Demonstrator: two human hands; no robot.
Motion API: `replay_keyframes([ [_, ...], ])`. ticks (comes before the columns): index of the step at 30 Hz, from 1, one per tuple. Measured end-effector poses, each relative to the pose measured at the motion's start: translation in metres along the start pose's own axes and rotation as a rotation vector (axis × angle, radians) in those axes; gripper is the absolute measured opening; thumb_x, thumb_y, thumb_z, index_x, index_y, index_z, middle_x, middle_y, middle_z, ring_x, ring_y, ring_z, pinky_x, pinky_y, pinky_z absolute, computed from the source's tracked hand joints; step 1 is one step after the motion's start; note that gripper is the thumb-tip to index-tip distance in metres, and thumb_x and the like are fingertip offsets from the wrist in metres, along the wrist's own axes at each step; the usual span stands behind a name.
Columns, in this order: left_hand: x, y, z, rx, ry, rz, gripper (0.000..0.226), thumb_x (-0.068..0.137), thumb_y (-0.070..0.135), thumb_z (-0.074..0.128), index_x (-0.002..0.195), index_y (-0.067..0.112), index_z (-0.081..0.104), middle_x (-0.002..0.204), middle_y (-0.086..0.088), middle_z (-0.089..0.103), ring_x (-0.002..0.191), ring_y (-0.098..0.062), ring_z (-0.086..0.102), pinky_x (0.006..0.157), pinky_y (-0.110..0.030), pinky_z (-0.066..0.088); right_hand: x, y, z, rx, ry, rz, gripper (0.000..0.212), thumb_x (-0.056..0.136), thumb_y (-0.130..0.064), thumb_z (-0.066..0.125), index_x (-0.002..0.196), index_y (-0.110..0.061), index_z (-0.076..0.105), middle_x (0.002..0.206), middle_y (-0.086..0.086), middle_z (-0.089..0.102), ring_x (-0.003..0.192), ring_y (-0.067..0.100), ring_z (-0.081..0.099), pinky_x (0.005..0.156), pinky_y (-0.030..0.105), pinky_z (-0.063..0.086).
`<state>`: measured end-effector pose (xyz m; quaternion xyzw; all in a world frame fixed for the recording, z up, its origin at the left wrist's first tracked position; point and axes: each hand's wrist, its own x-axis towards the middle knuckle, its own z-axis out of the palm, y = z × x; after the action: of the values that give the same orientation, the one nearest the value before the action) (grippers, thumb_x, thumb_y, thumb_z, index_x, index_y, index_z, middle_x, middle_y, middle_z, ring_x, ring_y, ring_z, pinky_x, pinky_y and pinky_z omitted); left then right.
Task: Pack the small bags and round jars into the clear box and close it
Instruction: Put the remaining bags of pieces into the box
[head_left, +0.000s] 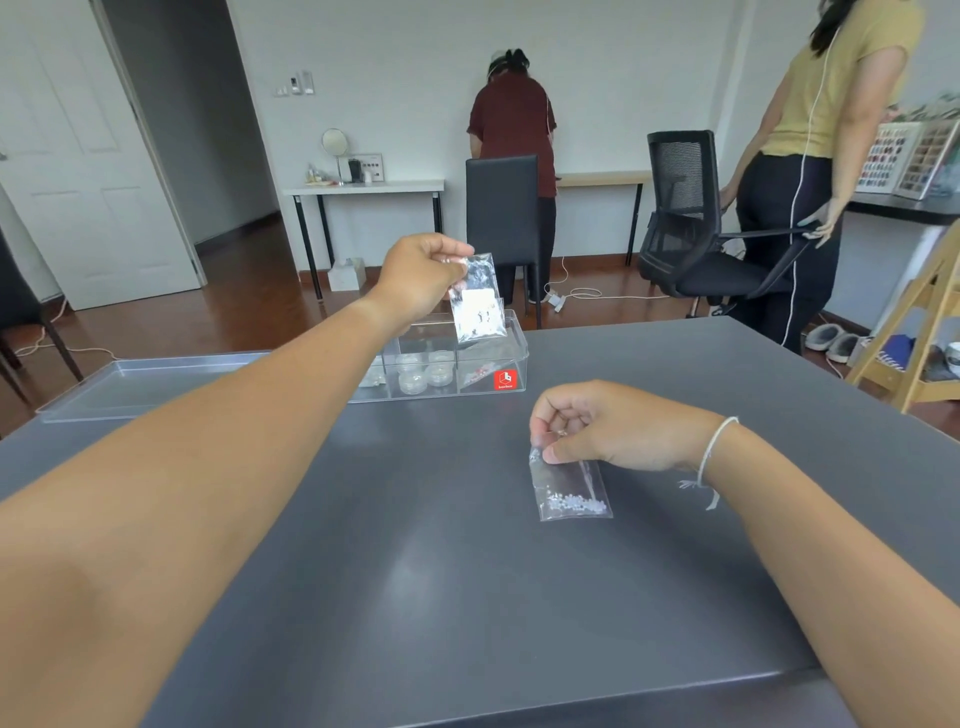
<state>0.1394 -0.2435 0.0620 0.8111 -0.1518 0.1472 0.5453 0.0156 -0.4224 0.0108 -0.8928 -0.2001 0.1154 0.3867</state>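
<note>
At a grey desk (415, 545), the left hand (421, 275) pinches a small bag (478, 301) above the open clear box (514, 358), where round jars (426, 374) sit; the right hand (597, 426) pinches a bead bag (569, 491) lying on the desk, lid (140, 379) beside the box.

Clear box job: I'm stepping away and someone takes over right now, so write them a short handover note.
Left hand: pinches a small bag by its top, above the clear box's right end.
Right hand: pinches a bead bag by its top corner; the bag lies on the table.
Done: round jars sit in the middle compartment; another bag is in the right one.
Left: drop in both held bags, then fit the lid, which lies left of the box.
</note>
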Motion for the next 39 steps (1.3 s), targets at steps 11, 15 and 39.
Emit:
replay_keyframes([
  [11,0.011,-0.030,0.014,0.104,-0.081,-0.022,0.022,0.086,0.002,0.053,0.104,0.007,0.064,0.086,-0.002,0.059,0.066,-0.004,0.055,0.059,-0.005,0.046,0.001,0.001,0.000,-0.021,0.022,-0.011,0.022,0.083,-0.009,0.061,0.071,-0.028,0.057,0.081,-0.002,0.061,0.067,0.008,0.053,0.069,0.018,0.042],
  [15,0.010,-0.033,0.014,0.212,-0.146,0.000,0.017,0.084,0.009,0.059,0.098,0.012,0.068,0.080,0.003,0.063,0.065,-0.002,0.053,0.056,-0.003,0.039,0.001,0.000,0.000,-0.028,0.022,-0.008,0.021,0.084,-0.010,0.060,0.073,-0.028,0.057,0.080,-0.004,0.061,0.065,0.005,0.052,0.066,0.014,0.041],
  [39,-0.071,-0.076,-0.110,0.409,0.116,0.069,0.022,0.083,0.026,0.062,0.104,0.029,0.065,0.107,0.008,0.054,0.094,-0.010,0.051,0.084,-0.018,0.033,0.026,-0.032,-0.011,0.028,0.471,-0.157,0.013,0.086,-0.005,0.056,0.089,-0.014,0.065,0.086,0.001,0.064,0.067,0.007,0.054,0.057,0.002,0.039],
])
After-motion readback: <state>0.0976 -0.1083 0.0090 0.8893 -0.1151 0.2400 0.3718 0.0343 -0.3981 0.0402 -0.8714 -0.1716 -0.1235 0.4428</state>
